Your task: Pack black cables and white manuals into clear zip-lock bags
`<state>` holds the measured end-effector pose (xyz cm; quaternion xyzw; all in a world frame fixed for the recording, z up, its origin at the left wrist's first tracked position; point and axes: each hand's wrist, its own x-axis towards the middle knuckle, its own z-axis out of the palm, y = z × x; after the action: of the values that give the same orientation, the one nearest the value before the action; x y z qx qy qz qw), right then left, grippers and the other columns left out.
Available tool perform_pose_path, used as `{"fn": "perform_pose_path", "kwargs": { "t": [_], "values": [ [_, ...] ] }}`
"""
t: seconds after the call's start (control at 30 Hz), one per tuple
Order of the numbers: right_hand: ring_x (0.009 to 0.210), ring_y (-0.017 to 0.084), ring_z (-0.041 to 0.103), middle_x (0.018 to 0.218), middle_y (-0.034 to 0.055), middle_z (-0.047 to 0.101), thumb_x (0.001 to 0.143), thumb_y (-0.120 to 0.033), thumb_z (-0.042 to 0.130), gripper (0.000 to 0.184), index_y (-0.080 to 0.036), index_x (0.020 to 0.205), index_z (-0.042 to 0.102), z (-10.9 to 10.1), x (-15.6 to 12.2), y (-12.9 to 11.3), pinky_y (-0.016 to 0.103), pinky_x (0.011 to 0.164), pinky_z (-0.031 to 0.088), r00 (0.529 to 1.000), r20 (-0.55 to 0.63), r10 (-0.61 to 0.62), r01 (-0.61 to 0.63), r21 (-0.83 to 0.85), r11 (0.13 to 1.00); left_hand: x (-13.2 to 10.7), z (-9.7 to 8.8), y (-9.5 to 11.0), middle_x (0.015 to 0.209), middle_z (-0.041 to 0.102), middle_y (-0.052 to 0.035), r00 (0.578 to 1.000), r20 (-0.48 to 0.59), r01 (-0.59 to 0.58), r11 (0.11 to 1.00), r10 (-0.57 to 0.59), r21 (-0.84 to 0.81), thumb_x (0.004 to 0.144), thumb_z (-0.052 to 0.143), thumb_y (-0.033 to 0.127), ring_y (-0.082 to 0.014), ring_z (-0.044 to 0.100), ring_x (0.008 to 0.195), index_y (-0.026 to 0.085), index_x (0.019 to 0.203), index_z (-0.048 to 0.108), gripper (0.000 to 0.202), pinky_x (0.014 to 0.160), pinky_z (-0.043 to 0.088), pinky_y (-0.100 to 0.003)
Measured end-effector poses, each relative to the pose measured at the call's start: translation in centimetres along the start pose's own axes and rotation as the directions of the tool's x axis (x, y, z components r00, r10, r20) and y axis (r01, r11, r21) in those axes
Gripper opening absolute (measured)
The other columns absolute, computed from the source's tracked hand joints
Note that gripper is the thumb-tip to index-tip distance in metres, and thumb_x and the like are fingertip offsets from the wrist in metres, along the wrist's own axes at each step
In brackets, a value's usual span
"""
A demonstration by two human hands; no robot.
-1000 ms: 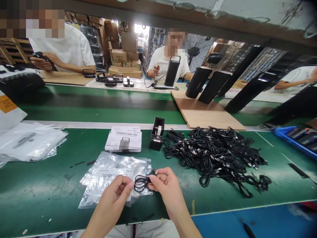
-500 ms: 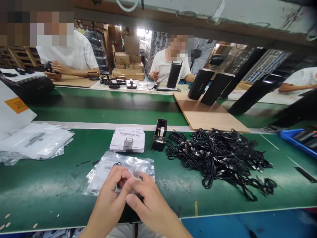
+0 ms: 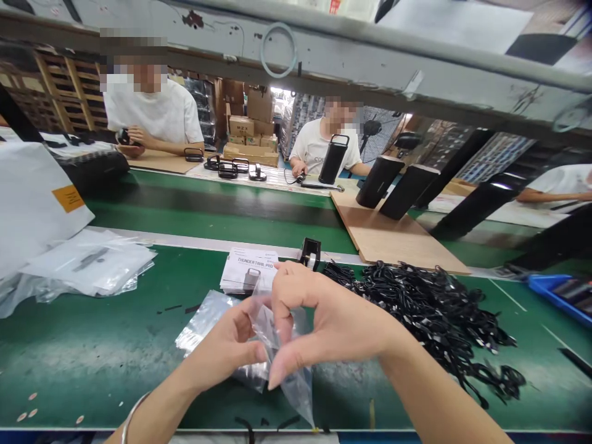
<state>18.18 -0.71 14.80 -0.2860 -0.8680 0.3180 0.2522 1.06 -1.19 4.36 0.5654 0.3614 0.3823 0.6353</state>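
Note:
My left hand (image 3: 231, 345) is closed on the edge of a clear plastic bag (image 3: 298, 391), which hangs tilted between my hands. My right hand (image 3: 328, 317) is at the bag's upper part, thumb and bent fingers apart, with the film against the fingers. Under my hands lie other clear bags (image 3: 203, 320), partly hidden. Just beyond is a stack of white printed leaflets (image 3: 240, 265) reading "THUNDER TRAIL PRO". A black tape dispenser (image 3: 311, 250) shows partly behind my right hand. To the right lies a heap of bundled black cables (image 3: 416, 308).
More clear bags (image 3: 99, 262) lie at the left, beside a white sheet with an orange label (image 3: 68, 198). Black cylindrical speakers (image 3: 379, 180) stand on a wooden board (image 3: 370, 237). A blue tray (image 3: 557, 299) is at far right. Several people sit across the green bench.
My hands were together low over the bags; now they are apart, the right one higher, with a clear bag lifted between them. The camera view has tilted upward.

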Motion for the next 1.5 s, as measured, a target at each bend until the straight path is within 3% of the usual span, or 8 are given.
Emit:
{"fn": "perform_pose_path", "kwargs": {
  "t": [0.33, 0.5, 0.6, 0.9, 1.03, 1.1, 1.23, 1.5],
  "values": [
    [0.112, 0.023, 0.045, 0.121, 0.0029, 0.050, 0.075, -0.028, 0.065, 0.012, -0.021, 0.066, 0.062, -0.4, -4.8, 2.4, 0.035, 0.092, 0.036, 0.973, 0.078, 0.217, -0.196, -0.212, 0.957, -1.5, -1.2, -1.4, 0.057, 0.054, 0.0028, 0.995, -0.090, 0.055, 0.959, -0.031, 0.276, 0.078, 0.053, 0.043, -0.0119, 0.044, 0.054, 0.020, 0.067, 0.066, 0.029, 0.051, 0.035, -0.021],
    [0.096, 0.019, 0.055, 0.104, 0.0037, 0.059, 0.069, -0.024, 0.070, 0.045, -0.024, 0.109, 0.049, 4.0, -5.9, 4.6, 0.033, 0.085, 0.044, 0.829, -0.291, 0.478, -0.354, 0.388, 0.851, -1.3, -1.0, -1.9, 0.068, 0.060, 0.0014, 0.968, -0.251, 0.094, 0.954, -0.021, 0.283, 0.078, 0.054, 0.042, -0.0143, 0.050, 0.066, 0.022, 0.077, 0.068, 0.024, 0.061, 0.040, -0.022],
    [0.078, 0.017, 0.059, 0.082, 0.0026, 0.064, 0.071, -0.024, 0.065, 0.022, -0.018, 0.092, 0.060, 7.1, -5.7, 6.1, 0.030, 0.073, 0.047, 0.754, -0.295, 0.586, -0.377, 0.537, 0.755, -0.9, -1.1, -2.0, 0.070, 0.062, 0.0013, 0.959, -0.284, 0.071, 0.955, 0.014, 0.289, 0.077, 0.057, 0.038, -0.0148, 0.053, 0.068, 0.023, 0.076, 0.068, 0.019, 0.063, 0.042, -0.022],
    [0.074, 0.013, 0.059, 0.079, 0.0019, 0.061, 0.069, 0.002, 0.040, 0.041, -0.023, 0.078, 0.070, 8.6, -5.8, 7.8, 0.024, 0.064, 0.046, 0.834, -0.504, 0.225, -0.166, 0.160, 0.973, -1.2, -2.1, -0.7, 0.098, 0.067, -0.0052, 0.932, -0.323, 0.145, 0.985, -0.166, -0.089, 0.076, 0.052, 0.048, -0.0214, 0.060, 0.090, 0.024, 0.106, 0.056, 0.039, 0.076, 0.045, -0.029],
    [0.079, 0.015, 0.058, 0.084, 0.0027, 0.061, 0.071, 0.000, 0.039, 0.041, -0.025, 0.084, 0.069, 8.6, -6.0, 8.0, 0.026, 0.068, 0.047, 0.848, -0.515, 0.126, -0.132, 0.025, 0.991, -0.8, -1.1, -1.8, 0.076, 0.064, -0.0022, 0.941, -0.271, 0.234, 0.967, -0.201, 0.098, 0.068, 0.064, 0.047, -0.0185, 0.059, 0.069, 0.018, 0.090, 0.061, 0.037, 0.061, 0.045, -0.026],
    [0.078, 0.016, 0.058, 0.091, 0.0046, 0.061, 0.079, -0.010, 0.043, 0.031, -0.024, 0.097, 0.064, 7.9, -5.8, 8.5, 0.028, 0.070, 0.047, 0.769, -0.603, 0.210, -0.239, 0.033, 0.970, -0.6, -0.9, -2.6, 0.068, 0.062, -0.0020, 0.951, -0.224, 0.255, 0.952, -0.215, 0.170, 0.072, 0.061, 0.045, -0.0184, 0.058, 0.067, 0.016, 0.073, 0.061, 0.029, 0.061, 0.044, -0.025],
    [0.054, 0.013, 0.056, 0.092, 0.0079, 0.059, 0.079, -0.039, 0.052, 0.026, -0.018, 0.089, 0.063, 5.3, -4.8, 11.0, 0.028, 0.053, 0.047, 0.410, -0.698, 0.587, -0.524, 0.347, 0.778, -0.7, -1.0, -3.6, 0.076, 0.063, -0.0040, 0.957, -0.226, 0.222, 0.959, -0.180, 0.176, 0.078, 0.054, 0.043, -0.0188, 0.057, 0.071, 0.016, 0.071, 0.060, 0.028, 0.064, 0.045, -0.026],
    [0.054, 0.013, 0.061, 0.069, 0.0002, 0.060, 0.069, -0.047, 0.058, 0.031, -0.017, 0.075, 0.058, 5.3, -2.6, 13.2, 0.027, 0.055, 0.051, 0.324, -0.509, 0.797, -0.413, 0.682, 0.603, -1.0, -1.1, -4.0, 0.074, 0.061, -0.0011, 0.952, -0.285, 0.166, 0.972, -0.113, 0.169, 0.079, 0.055, 0.039, -0.0178, 0.057, 0.071, 0.019, 0.081, 0.063, 0.022, 0.065, 0.045, -0.024]
  ]
}}
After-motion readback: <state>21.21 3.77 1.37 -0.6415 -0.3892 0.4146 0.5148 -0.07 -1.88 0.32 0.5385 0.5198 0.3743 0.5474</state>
